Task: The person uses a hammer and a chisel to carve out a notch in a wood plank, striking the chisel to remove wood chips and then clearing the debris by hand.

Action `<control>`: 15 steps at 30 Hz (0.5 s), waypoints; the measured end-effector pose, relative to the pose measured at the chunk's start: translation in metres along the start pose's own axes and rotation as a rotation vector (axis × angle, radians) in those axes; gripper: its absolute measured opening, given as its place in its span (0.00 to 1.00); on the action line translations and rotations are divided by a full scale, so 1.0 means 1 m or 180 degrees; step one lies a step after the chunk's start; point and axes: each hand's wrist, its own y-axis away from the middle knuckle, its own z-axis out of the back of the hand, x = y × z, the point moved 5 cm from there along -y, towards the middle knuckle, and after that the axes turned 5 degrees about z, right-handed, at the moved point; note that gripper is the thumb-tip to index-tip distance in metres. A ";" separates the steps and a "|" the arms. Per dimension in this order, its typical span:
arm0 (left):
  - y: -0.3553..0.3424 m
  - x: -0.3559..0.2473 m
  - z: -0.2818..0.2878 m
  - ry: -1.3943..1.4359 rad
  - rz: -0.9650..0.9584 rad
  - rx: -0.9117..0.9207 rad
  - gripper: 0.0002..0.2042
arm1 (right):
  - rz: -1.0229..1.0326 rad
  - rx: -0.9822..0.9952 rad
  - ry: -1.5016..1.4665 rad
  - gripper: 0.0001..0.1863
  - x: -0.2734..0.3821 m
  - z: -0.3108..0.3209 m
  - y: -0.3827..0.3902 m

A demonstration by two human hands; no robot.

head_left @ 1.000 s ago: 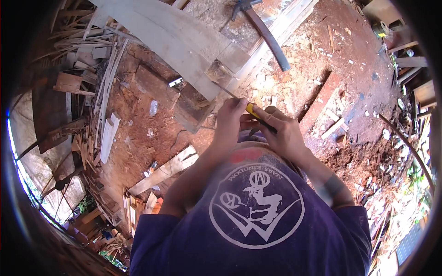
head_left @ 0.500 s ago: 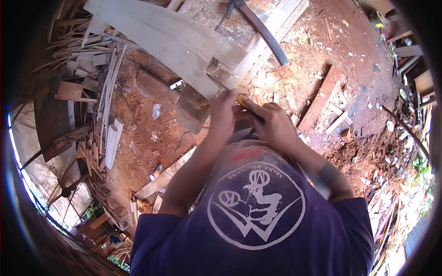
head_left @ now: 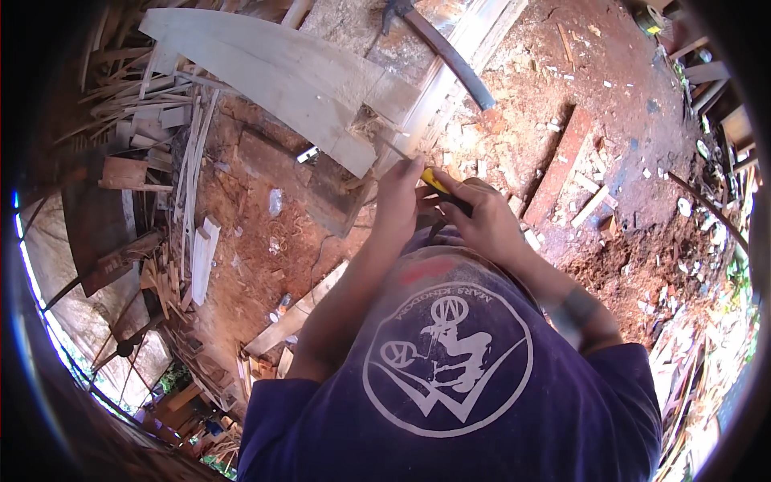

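My right hand [head_left: 479,207] is closed round the yellow and black handle of a chisel [head_left: 434,181]. Its narrow metal blade points up and left, toward a notch in a pale wooden board [head_left: 281,68]. Beside the handle, my left hand [head_left: 397,193] has its fingers closed at the front of the chisel, by the base of the blade. Rough wood chips lie in the notch [head_left: 371,124]. Whether the blade's tip touches the wood I cannot tell.
A hammer [head_left: 442,48] with a dark handle lies beyond the notch, across a pale plank. A reddish plank [head_left: 562,165] rests on the dirt floor to the right, among wood scraps. Offcuts and thin strips [head_left: 193,153] are piled at the left.
Both hands have shifted slightly right and toward me with the chisel. More of the yellow handle shows now. The whole view has also moved a little.
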 end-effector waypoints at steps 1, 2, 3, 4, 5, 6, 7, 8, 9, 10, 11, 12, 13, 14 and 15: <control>0.007 0.001 0.001 -0.0028 0.0007 -0.0003 0.14 | 0.0303 0.0093 0.0201 0.28 -0.002 0.004 0.001; 0.014 0.002 0.001 -0.0002 -0.0020 0.0032 0.14 | 0.0600 0.0169 0.0397 0.28 -0.003 0.005 0.001; 0.016 0.002 0.000 0.0038 -0.0041 0.0078 0.14 | 0.0581 0.0139 0.0386 0.28 0.001 0.003 -0.006; 0.008 -0.001 0.006 0.0005 -0.0023 0.0091 0.14 | 0.0476 0.0216 0.0491 0.27 0.008 -0.006 -0.018; -0.004 -0.007 0.019 0.0253 -0.0088 0.0010 0.14 | 0.0328 0.0304 0.0606 0.27 0.013 -0.014 -0.024; -0.010 -0.014 0.022 0.0518 -0.0210 -0.0079 0.14 | 0.0336 0.0126 0.0595 0.25 0.010 -0.019 -0.028; -0.008 -0.010 0.018 0.0515 -0.0208 -0.0061 0.14 | 0.0332 0.0113 0.0606 0.25 0.009 -0.012 -0.023; 0.000 -0.006 0.012 0.0428 -0.0109 -0.0045 0.13 | 0.0294 0.0246 0.0587 0.24 0.009 -0.007 -0.016; 0.007 -0.003 0.008 0.0324 -0.0011 -0.0020 0.12 | 0.0254 0.0360 0.0564 0.24 0.010 -0.006 -0.012; 0.007 0.009 0.012 0.0187 -0.0299 0.0109 0.10 | 0.0253 0.0332 0.0549 0.24 0.011 -0.009 -0.012; 0.002 0.000 0.008 0.0168 -0.0332 0.0125 0.10 | 0.0341 0.0249 0.0657 0.24 0.010 -0.009 -0.015; 0.000 -0.004 0.012 0.0370 -0.0267 -0.0047 0.10 | 0.0341 0.0185 0.0759 0.23 0.009 -0.013 -0.009; -0.004 -0.007 0.017 0.0568 -0.0201 -0.0225 0.10 | 0.0283 0.0177 0.0752 0.23 0.009 -0.018 -0.009; -0.014 -0.014 0.020 0.0436 -0.0167 -0.0024 0.10 | 0.0066 0.0338 0.0654 0.24 0.007 -0.024 -0.020; -0.016 -0.010 0.021 0.0441 -0.0182 -0.0018 0.10 | -0.0152 0.0499 0.0555 0.24 0.004 -0.027 -0.025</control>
